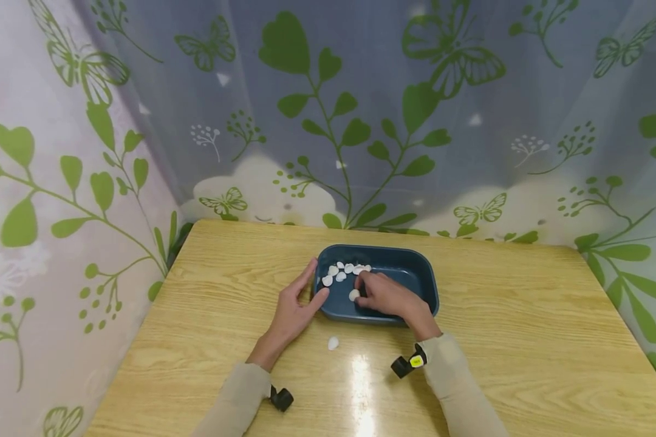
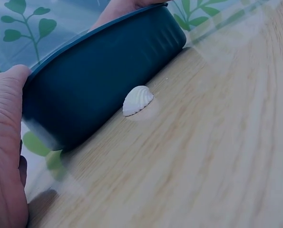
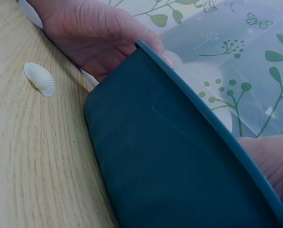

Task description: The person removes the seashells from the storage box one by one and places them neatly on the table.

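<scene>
A dark blue rectangular container (image 1: 423, 267) stands on the table, several white seashells (image 1: 349, 268) gathered inside toward its left end. My left hand (image 1: 294, 305) holds the front left corner, thumb over the rim and fingers along the outer left wall. Inside the container, my right hand (image 1: 387, 295) pinches a small white seashell (image 1: 354, 295) between thumb and forefinger, low over the floor. In both wrist views the near wall hides that shell. A ribbed, fan-shaped seashell (image 2: 138, 100) lies on the table in front of the container, apart from both hands.
The wooden table (image 1: 525, 340) extends around the container on every side. Behind it and at the sides hangs a curtain (image 1: 361, 121) printed with green leaves and butterflies. Small black cameras (image 1: 281, 399) sit at both wrists.
</scene>
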`<state>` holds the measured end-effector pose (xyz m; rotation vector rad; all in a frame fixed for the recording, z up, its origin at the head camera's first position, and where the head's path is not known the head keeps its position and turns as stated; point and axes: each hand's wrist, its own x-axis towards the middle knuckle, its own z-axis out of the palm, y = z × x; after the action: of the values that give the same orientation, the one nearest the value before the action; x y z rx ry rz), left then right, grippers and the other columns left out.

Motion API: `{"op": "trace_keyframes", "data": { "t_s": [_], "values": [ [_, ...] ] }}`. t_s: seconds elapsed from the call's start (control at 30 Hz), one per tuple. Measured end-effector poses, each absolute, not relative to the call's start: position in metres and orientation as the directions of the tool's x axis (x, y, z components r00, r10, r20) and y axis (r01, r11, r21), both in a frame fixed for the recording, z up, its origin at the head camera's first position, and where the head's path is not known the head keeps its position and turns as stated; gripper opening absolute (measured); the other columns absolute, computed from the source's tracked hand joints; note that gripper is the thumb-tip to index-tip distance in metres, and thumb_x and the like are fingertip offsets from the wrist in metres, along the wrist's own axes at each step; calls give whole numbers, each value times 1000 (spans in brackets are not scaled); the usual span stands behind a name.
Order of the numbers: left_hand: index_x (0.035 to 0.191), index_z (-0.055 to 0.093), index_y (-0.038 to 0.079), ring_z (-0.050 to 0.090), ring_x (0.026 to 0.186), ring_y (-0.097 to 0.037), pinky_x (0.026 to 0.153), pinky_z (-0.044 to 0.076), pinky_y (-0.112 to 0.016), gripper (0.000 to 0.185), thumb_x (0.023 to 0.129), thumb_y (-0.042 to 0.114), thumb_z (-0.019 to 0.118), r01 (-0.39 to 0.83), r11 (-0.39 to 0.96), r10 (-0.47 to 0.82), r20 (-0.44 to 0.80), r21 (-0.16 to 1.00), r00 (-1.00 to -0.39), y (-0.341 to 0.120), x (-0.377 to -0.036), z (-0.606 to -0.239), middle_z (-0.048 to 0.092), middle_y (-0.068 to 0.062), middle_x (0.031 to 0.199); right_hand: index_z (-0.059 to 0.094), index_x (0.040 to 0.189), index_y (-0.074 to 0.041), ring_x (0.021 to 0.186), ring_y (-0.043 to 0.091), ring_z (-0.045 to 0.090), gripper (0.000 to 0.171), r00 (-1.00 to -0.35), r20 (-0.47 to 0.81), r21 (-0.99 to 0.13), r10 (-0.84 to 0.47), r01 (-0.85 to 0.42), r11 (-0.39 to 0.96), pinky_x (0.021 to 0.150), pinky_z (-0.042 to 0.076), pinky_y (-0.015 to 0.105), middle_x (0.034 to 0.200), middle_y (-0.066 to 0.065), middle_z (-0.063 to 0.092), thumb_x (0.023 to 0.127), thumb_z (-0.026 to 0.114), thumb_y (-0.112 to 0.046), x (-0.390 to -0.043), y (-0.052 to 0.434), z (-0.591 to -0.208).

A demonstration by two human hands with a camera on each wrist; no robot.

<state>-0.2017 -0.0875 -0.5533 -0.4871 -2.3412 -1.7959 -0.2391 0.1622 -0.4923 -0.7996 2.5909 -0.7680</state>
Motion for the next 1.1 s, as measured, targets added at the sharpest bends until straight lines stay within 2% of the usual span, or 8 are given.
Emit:
{"op": "trace_keyframes", "data": {
  "t_s": [0.27,0.5,0.8,0.93,1.1],
  "values": [
    [159,45,16,36,153,-20,127,27,-39,66,100,23,73,374,219,157,345,901,-925,-89,-202,-552,41,-7,164,63,113,-4,63,9,51,21,-790,-134,-573,-598,-430,697,58,44,24,75,-2,56,99,73,-16,-239,160,-491],
    [159,46,15,37,153,-21,127,29,-36,68,98,21,75,384,211,166,354,899,-920,-89,-203,-555,41,-1,164,64,114,-3,63,9,51,22,-797,-129,-576,-590,-424,699,58,44,24,75,-2,57,100,73,-18,-238,164,-490],
    [158,47,13,39,151,-23,126,31,-43,69,97,17,77,396,201,160,369,896,-916,-86,-202,-555,43,-6,163,62,116,-5,56,8,46,24,-812,-69,-575,-580,-442,688,52,39,23,69,-5,52,101,71,-21,-223,169,-476],
    [158,45,6,38,151,-27,126,29,-46,69,96,12,76,391,195,163,363,900,-917,-86,-200,-549,42,-12,163,61,117,-6,53,7,43,24,-803,-40,-601,-594,-456,657,51,37,22,67,-6,49,102,70,-23,-216,167,-470],
    [158,46,13,39,151,-23,126,31,-44,69,96,16,77,390,215,159,361,896,-919,-90,-202,-554,43,-6,163,60,118,-7,52,5,39,24,-796,8,-626,-605,-476,618,51,34,22,66,-8,45,103,69,-23,-205,167,-462]
  ]
}}
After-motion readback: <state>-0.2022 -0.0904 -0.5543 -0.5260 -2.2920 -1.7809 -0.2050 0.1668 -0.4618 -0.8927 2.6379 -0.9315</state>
